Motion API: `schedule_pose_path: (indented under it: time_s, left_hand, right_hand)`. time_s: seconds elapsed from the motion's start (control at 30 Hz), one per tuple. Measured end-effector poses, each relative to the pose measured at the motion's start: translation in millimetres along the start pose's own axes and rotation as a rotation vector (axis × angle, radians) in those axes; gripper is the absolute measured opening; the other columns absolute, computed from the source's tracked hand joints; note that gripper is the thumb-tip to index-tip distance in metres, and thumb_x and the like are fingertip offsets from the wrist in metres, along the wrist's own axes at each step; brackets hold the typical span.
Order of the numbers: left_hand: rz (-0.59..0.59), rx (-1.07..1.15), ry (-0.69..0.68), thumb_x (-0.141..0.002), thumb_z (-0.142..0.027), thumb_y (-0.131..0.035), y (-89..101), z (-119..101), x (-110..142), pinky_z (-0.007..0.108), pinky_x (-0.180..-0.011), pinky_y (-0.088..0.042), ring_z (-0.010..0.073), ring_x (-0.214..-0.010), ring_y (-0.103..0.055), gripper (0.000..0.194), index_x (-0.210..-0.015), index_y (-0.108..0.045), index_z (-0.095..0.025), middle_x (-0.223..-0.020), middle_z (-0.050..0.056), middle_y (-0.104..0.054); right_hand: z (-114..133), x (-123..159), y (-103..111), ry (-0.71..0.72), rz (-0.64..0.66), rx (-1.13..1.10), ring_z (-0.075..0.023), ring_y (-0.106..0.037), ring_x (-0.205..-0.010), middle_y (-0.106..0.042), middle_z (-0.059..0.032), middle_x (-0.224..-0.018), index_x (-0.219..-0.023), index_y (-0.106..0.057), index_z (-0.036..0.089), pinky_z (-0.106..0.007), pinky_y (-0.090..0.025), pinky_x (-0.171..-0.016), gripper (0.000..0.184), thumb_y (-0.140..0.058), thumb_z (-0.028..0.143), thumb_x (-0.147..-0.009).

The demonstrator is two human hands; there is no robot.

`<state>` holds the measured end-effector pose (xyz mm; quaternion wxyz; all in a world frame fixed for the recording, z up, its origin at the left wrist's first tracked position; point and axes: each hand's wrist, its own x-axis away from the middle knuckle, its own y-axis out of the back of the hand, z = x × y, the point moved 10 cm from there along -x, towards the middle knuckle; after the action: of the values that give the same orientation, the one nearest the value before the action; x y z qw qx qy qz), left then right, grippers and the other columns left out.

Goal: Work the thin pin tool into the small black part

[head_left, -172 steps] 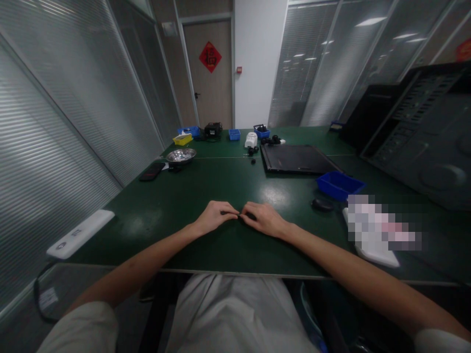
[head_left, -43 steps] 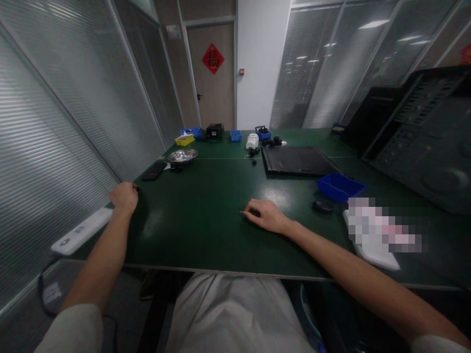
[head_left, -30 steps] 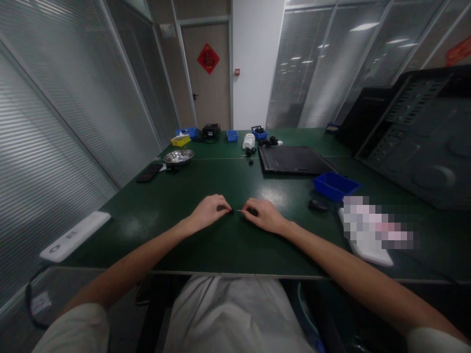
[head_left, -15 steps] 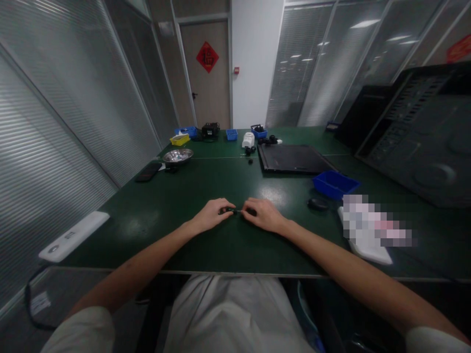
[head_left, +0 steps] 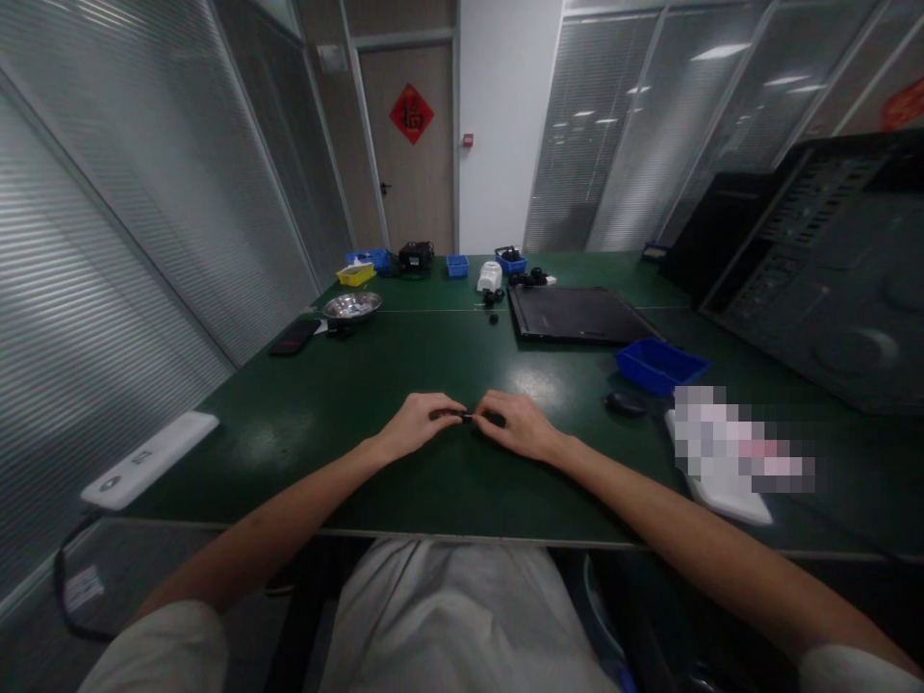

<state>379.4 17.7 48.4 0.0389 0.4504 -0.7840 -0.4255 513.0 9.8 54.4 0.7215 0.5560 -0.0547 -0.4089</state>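
My left hand (head_left: 423, 422) and my right hand (head_left: 518, 423) meet close together over the green table (head_left: 404, 491), fingertips almost touching. Between their pinched fingers is a small dark piece (head_left: 468, 418) with a lighter, shiny bit on it; it is too small to name. The fingers of both hands are closed on it from either side and cover most of it. To the right of my right hand lies a black computer mouse (head_left: 625, 404).
Behind the mouse stands a blue tray (head_left: 660, 366), with a closed black laptop (head_left: 581, 314) further back. A metal bowl (head_left: 352, 307) and a dark phone (head_left: 295, 338) are at the left. A white power strip (head_left: 150, 460) lies on the left edge. A large dark case (head_left: 830, 260) leans at right.
My hands have drawn slightly closer together, and the gap between the fingertips has narrowed. The whole view has shifted a little; the other things stay in place.
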Motion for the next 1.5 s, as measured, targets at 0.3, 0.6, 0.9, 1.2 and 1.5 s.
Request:
schedule_pose_path:
  time_s: [0.3, 0.6, 0.9, 1.2, 1.5]
  left_hand:
    - [0.022, 0.006, -0.009, -0.097, -0.032, -0.066, -6.3, -2.9, -0.9, 0.029, -0.087, -0.052, 0.0195, -0.096, -0.069, 0.025, -0.115, -0.079, -0.020, -0.108, 0.009, -0.074]
    - [-0.055, 0.137, 0.076, -0.091, -0.033, -0.073, -2.5, 9.3, -0.1, 0.030, -0.091, -0.052, 0.0213, -0.098, -0.071, 0.024, -0.110, -0.082, -0.021, -0.108, 0.007, -0.077]
    - [-0.031, 0.106, 0.084, -0.089, -0.031, -0.075, -4.9, 5.6, -0.9, 0.031, -0.088, -0.053, 0.0212, -0.095, -0.071, 0.021, -0.106, -0.083, -0.021, -0.105, 0.007, -0.077]
    - [-0.044, 0.121, 0.114, -0.088, -0.032, -0.076, -4.9, 7.5, -1.3, 0.031, -0.090, -0.053, 0.0221, -0.097, -0.071, 0.021, -0.104, -0.084, -0.022, -0.106, 0.006, -0.078]
    - [-0.071, 0.176, 0.222, -0.084, -0.035, -0.078, -6.1, 21.1, -1.3, 0.033, -0.091, -0.055, 0.0244, -0.098, -0.073, 0.024, -0.104, -0.084, -0.022, -0.105, 0.006, -0.079]
  right_hand:
    - [-0.3, 0.0, -6.6, 0.017, 0.035, 0.032, -0.0157, -0.063, -0.078, -0.068, -0.0030, -0.095, -0.100, -0.067, 0.021, -0.027, -0.042, -0.071, 0.012, -0.058, 0.030, -0.099]
    - [-0.4, 0.6, -7.5, 0.029, 0.017, -0.003, -0.0155, -0.063, -0.080, -0.066, -0.0031, -0.095, -0.102, -0.065, 0.020, -0.027, -0.043, -0.072, 0.015, -0.055, 0.032, -0.103]
    - [4.5, -0.8, -7.5, 0.029, 0.059, 0.037, -0.0160, -0.061, -0.078, -0.067, -0.0036, -0.095, -0.101, -0.065, 0.021, -0.027, -0.041, -0.070, 0.014, -0.056, 0.031, -0.101]
    - [3.5, -0.7, -11.9, 0.024, 0.068, 0.088, -0.0155, -0.061, -0.077, -0.066, -0.0036, -0.096, -0.104, -0.063, 0.021, -0.026, -0.039, -0.068, 0.016, -0.053, 0.033, -0.103]
    - [2.1, -1.0, -11.2, 0.013, 0.072, 0.030, -0.0160, -0.063, -0.080, -0.066, -0.0036, -0.097, -0.102, -0.063, 0.021, -0.027, -0.042, -0.073, 0.012, -0.055, 0.030, -0.102]
